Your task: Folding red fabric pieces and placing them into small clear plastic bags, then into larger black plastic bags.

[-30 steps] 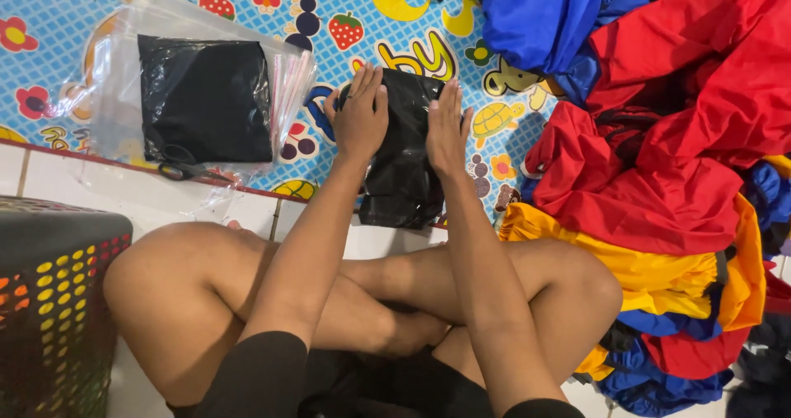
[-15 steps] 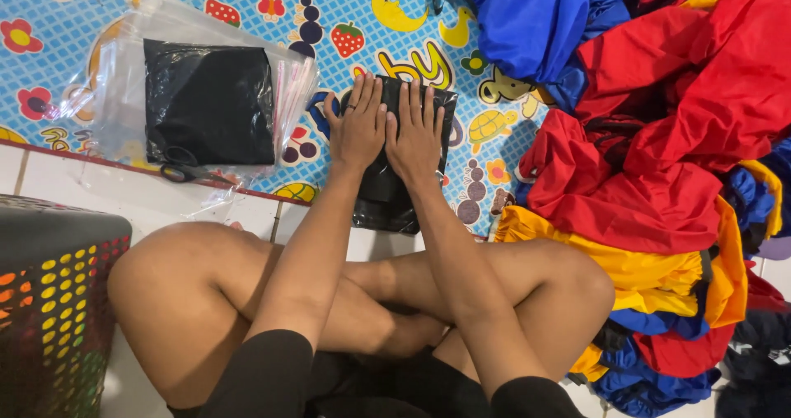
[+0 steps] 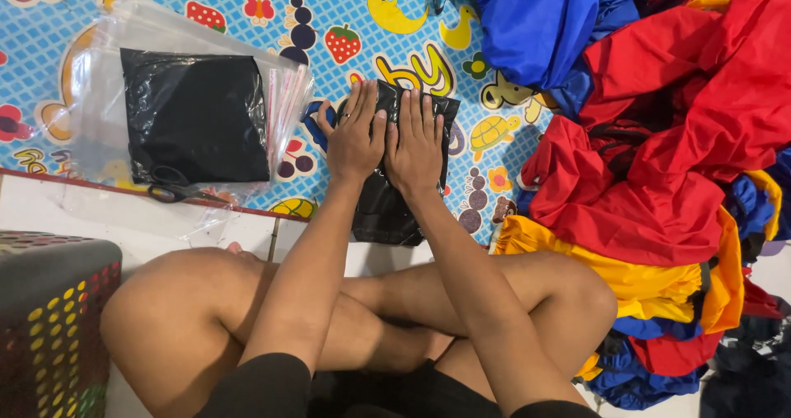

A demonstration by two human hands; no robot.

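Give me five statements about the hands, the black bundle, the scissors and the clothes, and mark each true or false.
1. Both hands, left hand and right hand, lie flat on the black bundle. True.
2. The right hand holds the scissors. False: the scissors lie untouched at the mat's edge, below the plastic bags.
3. The clothes pile lies on the person's right. True.
4. The black bundle sits inside the basket. False: it lies on the patterned mat, partly over its edge.
5. The clothes pile is all black. False: it is red, blue and yellow.
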